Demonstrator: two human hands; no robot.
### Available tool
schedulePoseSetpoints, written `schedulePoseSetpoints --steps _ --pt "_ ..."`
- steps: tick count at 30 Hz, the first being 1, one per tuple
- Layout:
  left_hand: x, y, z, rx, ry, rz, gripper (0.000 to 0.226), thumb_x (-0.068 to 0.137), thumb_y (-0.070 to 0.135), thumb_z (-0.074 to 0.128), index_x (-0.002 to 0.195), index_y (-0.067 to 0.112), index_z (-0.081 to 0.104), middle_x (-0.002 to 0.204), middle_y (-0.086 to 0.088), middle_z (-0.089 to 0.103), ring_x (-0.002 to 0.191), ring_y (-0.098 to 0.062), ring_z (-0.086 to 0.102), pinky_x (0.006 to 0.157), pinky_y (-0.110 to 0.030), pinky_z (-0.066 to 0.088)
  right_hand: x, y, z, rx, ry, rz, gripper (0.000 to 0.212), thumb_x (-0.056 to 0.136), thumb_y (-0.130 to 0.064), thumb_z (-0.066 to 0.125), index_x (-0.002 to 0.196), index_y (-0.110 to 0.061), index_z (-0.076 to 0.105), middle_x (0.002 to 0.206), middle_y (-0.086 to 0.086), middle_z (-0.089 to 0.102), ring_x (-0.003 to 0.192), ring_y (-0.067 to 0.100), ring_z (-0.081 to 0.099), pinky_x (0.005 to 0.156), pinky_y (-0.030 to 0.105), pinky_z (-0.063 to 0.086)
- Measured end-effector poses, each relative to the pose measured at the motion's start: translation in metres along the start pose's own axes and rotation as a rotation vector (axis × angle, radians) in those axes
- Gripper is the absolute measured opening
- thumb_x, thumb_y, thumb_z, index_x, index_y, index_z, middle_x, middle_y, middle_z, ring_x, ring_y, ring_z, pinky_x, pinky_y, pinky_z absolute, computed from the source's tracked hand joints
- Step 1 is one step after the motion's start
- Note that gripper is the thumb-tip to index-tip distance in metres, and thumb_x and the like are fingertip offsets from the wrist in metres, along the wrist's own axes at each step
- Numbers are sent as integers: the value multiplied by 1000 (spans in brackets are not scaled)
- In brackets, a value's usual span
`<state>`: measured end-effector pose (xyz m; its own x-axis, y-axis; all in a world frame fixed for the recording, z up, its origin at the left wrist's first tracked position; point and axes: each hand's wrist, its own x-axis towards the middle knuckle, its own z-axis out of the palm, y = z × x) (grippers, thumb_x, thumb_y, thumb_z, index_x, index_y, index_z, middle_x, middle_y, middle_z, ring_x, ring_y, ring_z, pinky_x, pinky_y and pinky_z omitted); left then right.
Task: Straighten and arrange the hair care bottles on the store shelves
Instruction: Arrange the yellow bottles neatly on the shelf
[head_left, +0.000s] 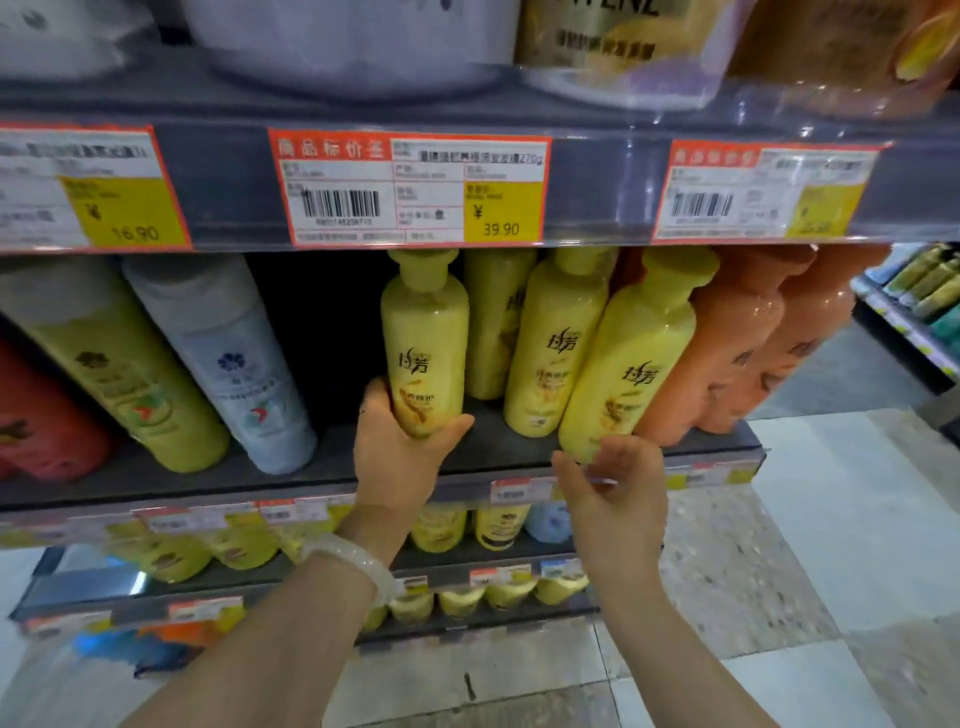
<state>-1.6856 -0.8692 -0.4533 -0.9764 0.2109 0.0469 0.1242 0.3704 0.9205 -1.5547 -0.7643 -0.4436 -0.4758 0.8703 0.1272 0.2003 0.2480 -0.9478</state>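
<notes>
Above the left hand (402, 457), whose fingers grip its base, stands a tall yellow plastic shampoo bottle (423, 343) on the dark shelf (291, 480); the right hand (613, 491), loosely curled, holds nothing; best set it upright, label forward, beside its neighbours.

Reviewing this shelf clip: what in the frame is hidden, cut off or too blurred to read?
Head view only:
- Base of the yellow bottle: covered by the left hand.
- Right hand: whether its fingers touch the leaning bottle is unclear, blocked by the hand itself.
- Right price tag: price blurred.
- Jars on the top shelf: cut off by the upper edge.
- Lower shelf bottles: partly behind the forearms, labels blurred.
</notes>
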Motion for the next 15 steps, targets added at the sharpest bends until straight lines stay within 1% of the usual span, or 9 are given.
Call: schedulePoseSetpoints --steps 1,3,5,7,8,10,12,13,15 --pt "-3 0 0 13 22 3 74 57 28 86 116 10 46 116 -11 57 104 -23 55 85 -34 46 3 2 -4 -2 24 2 35 74 -16 75 90 -22 45 94 11 52 87 28 54 79 45 48" --pt "-22 0 0 43 151 23 83 60 30 85 128 6 42 127 -14 46 118 -26 46 100 -39 41 10 5 -10 2 50 -25 41 72 -16 78 89 -30 44 96 8 51 91 26 54 80 40 47" --pt "-57 8 6 14 234 166 69 73 33 74 128 9 40 126 -11 42 122 -15 39 106 -27 34 16 5 -13 30 34 -45 43 71 -15 78 94 -33 47 98 1 53 95 18 54 82 31 46" --pt "-87 21 23 -11 128 338 50 83 35 59 126 15 41 121 -3 42 120 7 34 102 -8 27 21 8 -13 36 -3 -44 43 72 -18 78 107 -20 53 106 2 56 100 16 55 83 28 46" --pt "-90 29 32 -28 57 365 47 86 33 55 127 15 41 122 -1 42 120 12 31 101 -5 25 24 11 -14 26 -11 -42 47 73 -19 77 113 -16 53 109 4 57 102 16 56 84 28 47" --pt "-72 43 51 -42 -18 302 50 87 25 58 132 11 40 128 -2 43 123 1 35 104 -11 27 29 13 -16 21 -7 -51 51 74 -20 77 118 -16 51 111 0 57 104 15 57 85 29 47" --pt "-42 58 64 -40 -66 168 60 82 19 64 135 9 38 128 -6 47 122 -16 44 107 -30 36 33 13 -17 30 -23 -54 48 76 -20 75 117 -21 52 109 -7 61 100 8 60 82 24 48" --pt "-30 61 69 -32 -89 155 64 78 17 67 134 9 39 123 -8 51 119 -21 48 104 -38 41 36 13 -17 28 -43 -56 45 76 -21 75 115 -24 52 106 -11 62 96 2 60 79 19 49" --pt "-18 64 72 22 -102 151 68 72 15 70 132 8 41 118 -11 54 114 -24 50 98 -42 45 38 13 -16 11 -77 -59 44 77 -25 75 114 -26 52 103 -14 64 90 -3 61 71 13 49"
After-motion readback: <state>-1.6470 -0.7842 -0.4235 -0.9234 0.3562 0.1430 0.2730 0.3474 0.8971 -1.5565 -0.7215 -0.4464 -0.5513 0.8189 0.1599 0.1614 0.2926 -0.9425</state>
